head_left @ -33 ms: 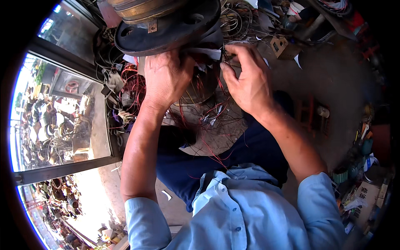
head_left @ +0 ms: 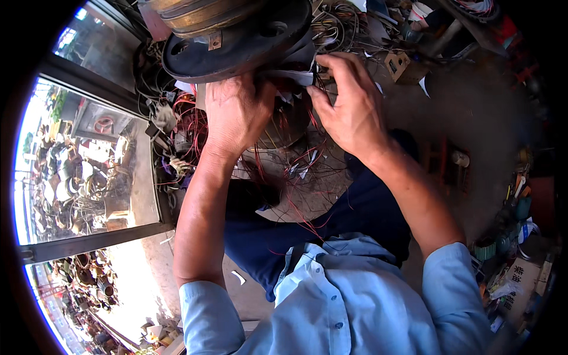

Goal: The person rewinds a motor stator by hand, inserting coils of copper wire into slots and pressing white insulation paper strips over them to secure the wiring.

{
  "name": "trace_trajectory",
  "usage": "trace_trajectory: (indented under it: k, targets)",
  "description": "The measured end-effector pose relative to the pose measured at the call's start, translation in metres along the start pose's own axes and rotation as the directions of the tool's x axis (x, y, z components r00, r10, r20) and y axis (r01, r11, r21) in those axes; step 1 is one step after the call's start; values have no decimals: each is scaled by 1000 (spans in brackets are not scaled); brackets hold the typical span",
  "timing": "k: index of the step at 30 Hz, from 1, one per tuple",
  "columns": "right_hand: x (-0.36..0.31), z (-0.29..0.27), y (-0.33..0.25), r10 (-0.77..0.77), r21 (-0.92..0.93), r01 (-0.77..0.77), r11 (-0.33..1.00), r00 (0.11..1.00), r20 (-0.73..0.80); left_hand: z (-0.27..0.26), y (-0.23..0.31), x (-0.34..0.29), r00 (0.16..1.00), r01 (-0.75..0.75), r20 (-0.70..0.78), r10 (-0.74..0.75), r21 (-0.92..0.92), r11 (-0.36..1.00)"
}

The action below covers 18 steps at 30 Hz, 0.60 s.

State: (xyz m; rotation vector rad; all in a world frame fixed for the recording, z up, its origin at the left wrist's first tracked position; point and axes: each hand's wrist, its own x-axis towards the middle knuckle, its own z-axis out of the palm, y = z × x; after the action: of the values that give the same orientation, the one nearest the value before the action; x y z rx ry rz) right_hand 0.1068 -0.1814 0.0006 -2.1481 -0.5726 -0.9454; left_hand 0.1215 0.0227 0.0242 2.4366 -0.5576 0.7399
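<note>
A heavy round machine part with brass-coloured rings (head_left: 207, 15) and a wide black disc (head_left: 236, 53) fills the top of the view. Just under the disc's near edge is my left hand (head_left: 236, 109), its fingers hidden beneath the rim and its thumb bent inward. A strip of white paper (head_left: 293, 77) sticks out between my hands. My right hand (head_left: 352, 106) is at the strip's right end, with thumb and forefinger curved and a gap between them; its other fingers are partly hidden. Thin red wires (head_left: 284, 121) hang below the part.
Tangled red wires (head_left: 189, 118) and cables lie at the left, beside a metal-framed glass window (head_left: 89, 160). A small brown box (head_left: 400, 66) and paper scraps sit on the floor at the upper right. Tools and a carton (head_left: 518, 281) line the right side.
My right hand has shifted slightly up and left, closer to the end of the white paper strip. My left hand stays under the disc.
</note>
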Motion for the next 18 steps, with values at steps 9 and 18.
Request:
trace_trajectory:
  k: [9,18]
  targets:
    - [31,18,21,-221,5,226,974,947,232,3,-1,1,996,-86,-10,91,249,965]
    - [11,32,33,-248,110,237,965,964,96,-3,9,-1,989,-149,60,138,253,956]
